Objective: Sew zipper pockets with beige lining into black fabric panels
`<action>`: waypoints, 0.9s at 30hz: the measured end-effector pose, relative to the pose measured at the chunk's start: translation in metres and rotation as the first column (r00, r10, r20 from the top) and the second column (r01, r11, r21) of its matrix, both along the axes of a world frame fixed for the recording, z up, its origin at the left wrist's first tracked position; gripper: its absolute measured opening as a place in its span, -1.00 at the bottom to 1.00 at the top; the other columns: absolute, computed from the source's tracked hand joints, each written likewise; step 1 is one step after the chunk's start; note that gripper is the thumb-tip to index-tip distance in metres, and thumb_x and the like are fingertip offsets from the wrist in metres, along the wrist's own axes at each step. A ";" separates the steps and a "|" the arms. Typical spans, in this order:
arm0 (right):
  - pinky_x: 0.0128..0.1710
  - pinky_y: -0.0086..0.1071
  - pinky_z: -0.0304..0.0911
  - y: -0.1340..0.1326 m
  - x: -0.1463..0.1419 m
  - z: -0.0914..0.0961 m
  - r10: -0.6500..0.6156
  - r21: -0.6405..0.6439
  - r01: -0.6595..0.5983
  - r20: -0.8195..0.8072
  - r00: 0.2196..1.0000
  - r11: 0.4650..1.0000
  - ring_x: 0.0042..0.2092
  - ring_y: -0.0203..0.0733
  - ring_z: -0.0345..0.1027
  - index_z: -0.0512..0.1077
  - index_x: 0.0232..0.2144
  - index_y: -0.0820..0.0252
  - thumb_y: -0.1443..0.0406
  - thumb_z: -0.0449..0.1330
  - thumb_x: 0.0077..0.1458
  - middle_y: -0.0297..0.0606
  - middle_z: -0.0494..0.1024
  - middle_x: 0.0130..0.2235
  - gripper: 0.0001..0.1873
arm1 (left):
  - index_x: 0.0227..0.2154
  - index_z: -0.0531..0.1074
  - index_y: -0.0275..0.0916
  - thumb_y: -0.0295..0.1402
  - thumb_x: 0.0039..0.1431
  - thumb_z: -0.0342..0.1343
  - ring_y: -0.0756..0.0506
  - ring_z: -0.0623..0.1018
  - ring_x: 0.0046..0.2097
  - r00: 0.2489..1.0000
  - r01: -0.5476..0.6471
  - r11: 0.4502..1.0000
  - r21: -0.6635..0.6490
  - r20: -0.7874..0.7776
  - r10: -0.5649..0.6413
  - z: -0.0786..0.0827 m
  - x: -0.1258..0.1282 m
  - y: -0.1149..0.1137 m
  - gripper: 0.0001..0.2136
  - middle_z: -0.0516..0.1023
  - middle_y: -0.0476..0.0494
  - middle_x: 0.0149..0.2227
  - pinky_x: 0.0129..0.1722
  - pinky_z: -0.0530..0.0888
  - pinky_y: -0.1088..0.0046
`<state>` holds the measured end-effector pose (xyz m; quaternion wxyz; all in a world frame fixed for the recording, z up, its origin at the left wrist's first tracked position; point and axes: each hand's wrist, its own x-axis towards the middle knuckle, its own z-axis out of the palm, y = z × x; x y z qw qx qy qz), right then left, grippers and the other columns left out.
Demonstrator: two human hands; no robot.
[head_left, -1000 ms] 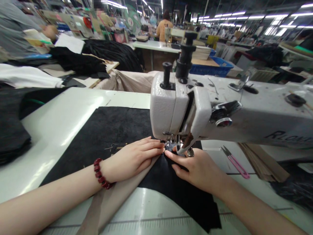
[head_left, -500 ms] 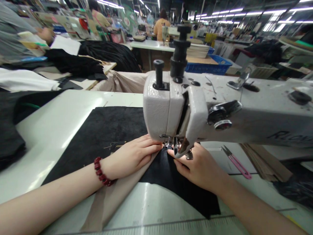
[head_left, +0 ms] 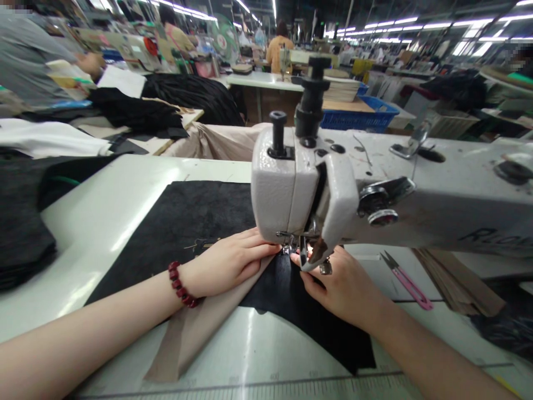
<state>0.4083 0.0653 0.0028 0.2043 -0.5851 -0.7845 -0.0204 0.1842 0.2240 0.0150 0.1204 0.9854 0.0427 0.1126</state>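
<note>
My left hand (head_left: 231, 264), with a dark red bead bracelet (head_left: 181, 284) at the wrist, lies flat with fingers stretched out on black cloth (head_left: 200, 208) and a folded beige strip (head_left: 208, 336). Its fingertips reach the presser foot (head_left: 288, 249) of a white sewing machine (head_left: 272, 189). To the right of the foot, my right hand (head_left: 339, 283) rests on the black cloth, fingers apart and pressing it down; the machine head hides some of them. The cloth passes under the foot, and its curved near edge lies on the table (head_left: 250, 350).
Pink thread snips (head_left: 410, 283) lie right of my right hand, beside brown fabric strips (head_left: 462, 283). A ruler scale (head_left: 312, 386) runs along the near table edge. Dark cloth (head_left: 20, 222) sits at left. Beyond are a blue crate (head_left: 366, 114) and other people at work.
The view has shifted a little, so the machine appears further right and lower. The cloth's curved near edge has crept slightly toward the needle. Both hands stay beside the foot.
</note>
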 end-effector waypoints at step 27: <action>0.01 -0.17 0.31 0.001 0.002 0.007 0.050 -0.011 -0.050 -0.053 0.997 0.999 0.01 -0.06 0.45 0.53 -0.12 0.16 0.35 0.09 0.26 -0.16 0.60 -0.01 -0.76 | 0.07 0.40 -0.17 -0.50 0.32 -0.05 -0.12 0.40 0.21 0.998 0.033 0.999 -0.022 0.048 -0.032 -0.003 -0.001 0.001 -0.68 0.43 -0.13 0.17 0.31 0.29 0.24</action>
